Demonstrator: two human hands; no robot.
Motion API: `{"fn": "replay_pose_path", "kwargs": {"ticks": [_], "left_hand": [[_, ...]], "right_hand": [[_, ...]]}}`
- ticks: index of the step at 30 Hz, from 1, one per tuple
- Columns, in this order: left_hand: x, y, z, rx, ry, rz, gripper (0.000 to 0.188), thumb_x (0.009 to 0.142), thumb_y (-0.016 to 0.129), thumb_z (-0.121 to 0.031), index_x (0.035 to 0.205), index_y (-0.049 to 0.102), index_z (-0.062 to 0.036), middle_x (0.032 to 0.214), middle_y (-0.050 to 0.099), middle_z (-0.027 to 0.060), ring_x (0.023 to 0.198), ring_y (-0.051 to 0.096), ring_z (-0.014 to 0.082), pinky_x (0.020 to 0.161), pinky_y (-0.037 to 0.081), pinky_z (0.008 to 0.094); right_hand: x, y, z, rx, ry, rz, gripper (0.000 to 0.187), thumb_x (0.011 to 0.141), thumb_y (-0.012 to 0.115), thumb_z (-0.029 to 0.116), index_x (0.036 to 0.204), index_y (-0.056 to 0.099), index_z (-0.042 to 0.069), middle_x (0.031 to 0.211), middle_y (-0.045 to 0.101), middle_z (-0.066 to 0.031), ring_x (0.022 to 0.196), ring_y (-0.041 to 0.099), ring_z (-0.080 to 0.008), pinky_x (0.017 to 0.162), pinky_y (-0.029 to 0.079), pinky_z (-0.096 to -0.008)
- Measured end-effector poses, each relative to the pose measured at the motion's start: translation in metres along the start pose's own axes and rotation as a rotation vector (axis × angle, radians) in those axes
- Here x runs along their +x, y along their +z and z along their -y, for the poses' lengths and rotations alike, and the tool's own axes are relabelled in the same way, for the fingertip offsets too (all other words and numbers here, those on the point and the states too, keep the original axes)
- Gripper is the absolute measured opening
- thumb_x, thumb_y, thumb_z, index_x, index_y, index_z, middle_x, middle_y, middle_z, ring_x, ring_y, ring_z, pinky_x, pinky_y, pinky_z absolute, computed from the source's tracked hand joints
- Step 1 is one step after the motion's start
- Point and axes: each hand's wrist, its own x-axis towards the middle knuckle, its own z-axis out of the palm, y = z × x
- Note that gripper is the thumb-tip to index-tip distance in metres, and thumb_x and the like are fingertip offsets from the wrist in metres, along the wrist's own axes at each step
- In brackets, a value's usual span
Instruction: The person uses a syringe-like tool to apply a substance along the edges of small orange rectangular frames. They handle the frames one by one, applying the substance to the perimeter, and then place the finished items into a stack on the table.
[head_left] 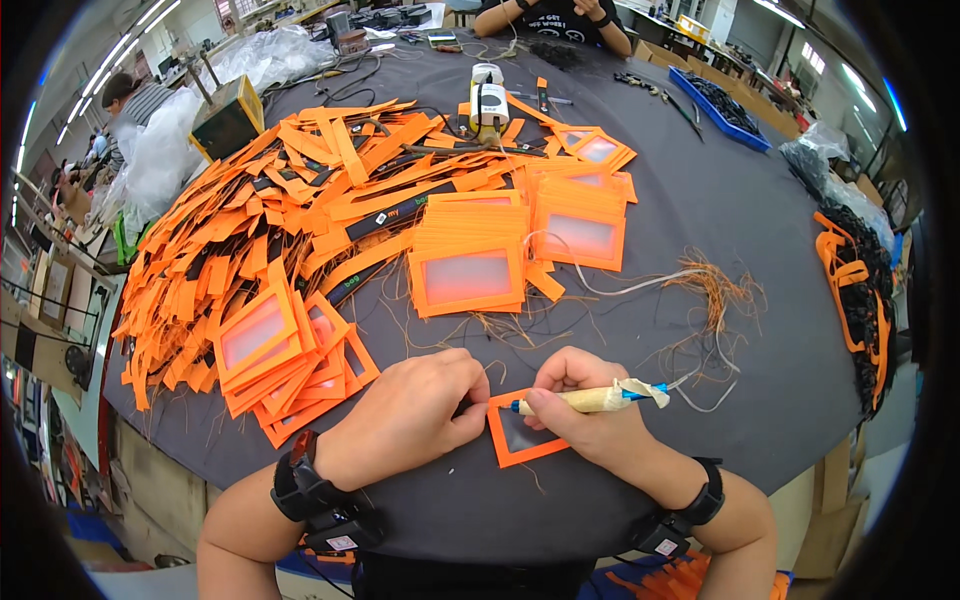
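An orange-bordered rectangle with a clear window point(503, 457) lies on the dark tabletop in front of me. In my right hand point(590, 415) is a pen-shaped tool with a tape-wrapped handle point(597, 400), its dark tip pointing left over the window piece's upper left part. That hand's lower edge covers the piece's right side. My left hand point(415, 415) is closed, thumb and forefinger curled together right beside the piece's left edge. Whatever these fingers hold, if anything, is hidden. A pale cord point(640, 288) trails from the tool's side toward a white device point(488, 104).
Stacked orange window pieces point(468, 278) lie ahead, with a loose pile point(265, 345) left. Beyond spreads a big heap of orange strips point(215, 240). Cut threads point(718, 290) lie right, near a blue tray point(720, 108) and a black-and-orange bundle point(850, 300). Another person point(555, 22) sits opposite.
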Motion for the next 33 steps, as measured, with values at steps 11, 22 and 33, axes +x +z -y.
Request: {"fn": "replay_pose_path", "kwargs": {"ticks": [11,22,33], "left_hand": [[0.001,0.002,0.001,-0.018,-0.003,-0.013,0.01,0.075,0.065,-0.006,0.08,0.057,-0.0012,0.077,0.057,0.0098,0.057,0.057,0.0214,0.053,0.045,0.0321],[0.0,0.003,0.002,-0.028,-0.009,-0.03,0.01,0.076,0.065,-0.006,0.08,0.057,-0.0011,0.076,0.057,0.0098,0.057,0.057,0.0204,0.053,0.046,0.0317],[-0.004,-0.005,0.001,0.23,-0.037,-0.143,0.029,0.071,0.076,-0.019,0.091,0.06,-0.005,0.095,0.053,0.011,0.095,0.049,0.0298,0.082,0.04,0.0377]], "right_hand": [[0.0,0.003,-0.002,0.032,-0.029,-0.037,0.02,0.083,0.069,0.02,0.079,0.059,0.003,0.065,0.06,-0.0031,0.056,0.054,-0.0067,0.049,0.042,-0.0236],[0.001,0.0,0.004,-0.042,0.015,0.033,0.013,0.085,0.064,0.01,0.083,0.056,0.001,0.075,0.065,-0.0048,0.067,0.063,-0.0067,0.059,0.05,-0.019],[0.001,-0.006,-0.004,0.558,0.058,-0.146,0.015,0.09,0.058,0.014,0.085,0.052,0.002,0.07,0.061,-0.007,0.056,0.061,-0.0137,0.049,0.049,-0.0241]]}}
